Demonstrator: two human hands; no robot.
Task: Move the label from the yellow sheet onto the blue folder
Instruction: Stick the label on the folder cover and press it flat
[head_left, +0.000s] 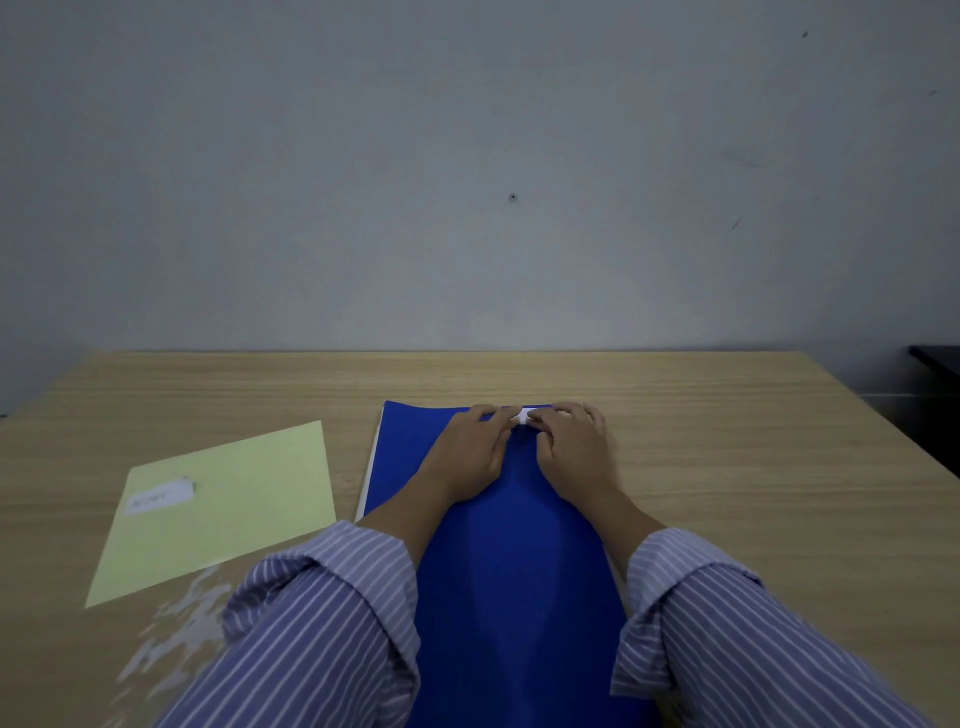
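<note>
Both hands (524, 447) flat, pressing label (523, 415) onto folder (514, 561).

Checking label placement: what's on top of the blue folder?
Both hands, left and right, press a white label at the blue folder far edge; fingers cover most of it.

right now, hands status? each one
Left hand: fingers flat, pressing the white label onto the folder.
Right hand: same, fingertips pressing the label from the other side. Neither grips anything.
</note>
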